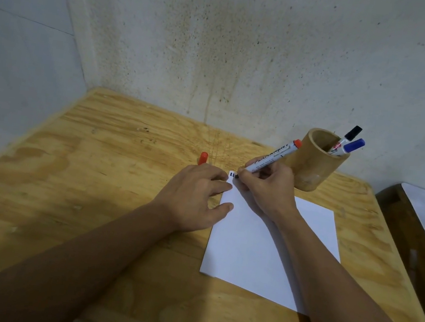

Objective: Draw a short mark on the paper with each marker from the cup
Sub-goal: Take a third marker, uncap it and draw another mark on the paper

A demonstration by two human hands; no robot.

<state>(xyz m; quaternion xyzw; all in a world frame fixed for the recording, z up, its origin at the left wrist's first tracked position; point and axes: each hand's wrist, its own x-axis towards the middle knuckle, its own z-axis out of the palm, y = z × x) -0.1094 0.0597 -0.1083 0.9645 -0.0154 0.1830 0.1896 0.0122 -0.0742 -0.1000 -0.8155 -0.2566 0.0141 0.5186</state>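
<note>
Two bare forearms reach in from the bottom edge over a plywood surface (68,168) pushed into the corner of a stained, speckled wall (249,43). At the far right edge a darker wooden piece of furniture (412,243) with a pale top stands beside it. On the right half of the surface lies a white sheet of paper (261,249), turned slightly askew, its far left corner between the two hands. Behind the paper, near the wall, stands a bamboo cup (314,164), upright, with two capped markers leaning out of it toward the right: a black-capped marker (353,132) and a blue-capped marker (354,145), side by side. The left hand (195,196) lies flat, fingers spread, its fingertips pressing the paper's left edge; its grip is wide, yet a red cap (203,158) pokes up from behind the fingers, and how it is held cannot be told. The right hand (267,187) rests on the paper's far corner, its grip closed around a white marker (274,157) with a red end, the barrel slanting up and back toward the cup. The marker's tip touches the paper at the top corner, just beside two short dark marks (232,174).
</note>
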